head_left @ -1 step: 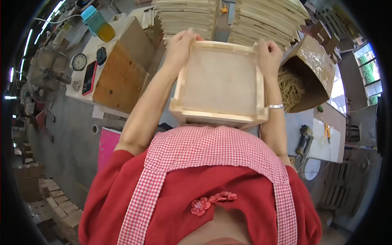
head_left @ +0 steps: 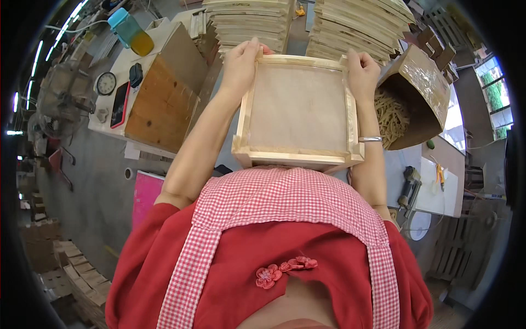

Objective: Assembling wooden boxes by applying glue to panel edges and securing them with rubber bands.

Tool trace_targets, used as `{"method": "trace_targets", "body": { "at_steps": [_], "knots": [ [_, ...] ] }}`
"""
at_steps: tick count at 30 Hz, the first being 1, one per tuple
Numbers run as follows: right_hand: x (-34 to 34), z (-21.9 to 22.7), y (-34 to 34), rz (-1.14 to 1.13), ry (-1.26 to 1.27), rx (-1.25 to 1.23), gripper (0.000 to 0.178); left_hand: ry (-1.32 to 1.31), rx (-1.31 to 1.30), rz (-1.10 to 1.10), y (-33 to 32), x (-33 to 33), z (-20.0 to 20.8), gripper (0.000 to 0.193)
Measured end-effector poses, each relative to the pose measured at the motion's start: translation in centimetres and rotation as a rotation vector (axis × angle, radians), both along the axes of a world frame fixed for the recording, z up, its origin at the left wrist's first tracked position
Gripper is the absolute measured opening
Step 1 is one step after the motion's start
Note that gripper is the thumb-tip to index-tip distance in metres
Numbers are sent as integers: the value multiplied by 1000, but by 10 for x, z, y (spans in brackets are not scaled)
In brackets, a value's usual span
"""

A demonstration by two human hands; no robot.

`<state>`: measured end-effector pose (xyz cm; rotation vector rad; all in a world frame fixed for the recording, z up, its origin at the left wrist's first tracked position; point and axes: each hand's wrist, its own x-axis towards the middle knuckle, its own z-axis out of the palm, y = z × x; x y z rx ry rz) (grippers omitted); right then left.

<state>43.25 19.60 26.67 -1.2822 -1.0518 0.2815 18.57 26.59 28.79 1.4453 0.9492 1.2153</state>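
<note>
Nearest, a red top under a red-and-white checked apron (head_left: 285, 203). Both bare forearms stretched forward and slightly inward from the lower edge, elbows low, wrists raised. Held between them, a shallow square wooden tray (head_left: 298, 112), pale, open face up, level or tipped a little toward the body, its near edge just above the apron bib.

Left hand (head_left: 241, 66) clamped on the tray's far left corner, thumb over the rim, fingers wrapped behind. Right hand (head_left: 362, 74) gripping the far right corner the same way, a thin silver bangle (head_left: 370, 139) on that wrist. Both hands closed on the tray, neither released.

Just right of the tray, an open cardboard box (head_left: 422, 93) tilted on its side, full of short wooden sticks (head_left: 392, 118). Left of the left forearm, a slanted wooden board (head_left: 159, 109); beside it, along the white counter (head_left: 137, 52) edge, a phone (head_left: 119, 104), a round clock (head_left: 105, 83) and a small dark object. At the counter's far corner, a bottle (head_left: 131, 34) with a teal cap and yellow base.

Farthest, directly beyond the hands, two tall stacks of trays (head_left: 329, 22) like the held one.
</note>
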Motion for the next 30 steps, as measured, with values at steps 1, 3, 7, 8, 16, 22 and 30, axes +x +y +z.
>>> {"method": "trace_targets", "body": {
  "at_steps": [1,3,7,8,16,22,30],
  "knots": [
    [3,4,5,6,8,14,30,4,-6,-7,3,-4,-2,40],
    [-13,0,5,-19,-3,38,31,33,34,-3,14,-22,-7,41],
    [-25,6,6,-155,-56,43,29,217,81,29,11,-26,1,41],
    [-27,5,7,-162,-23,54,29,236,76,24,11,-27,2,40],
    [-32,2,13,-144,199,90,30,233,21,-31,20,-24,10,41],
    [0,-44,-2,-105,135,86,22,214,-82,33,8,-33,8,43],
    [223,-253,5,-540,-62,-908,30,191,-177,86,5,-34,11,43]
  ]
}}
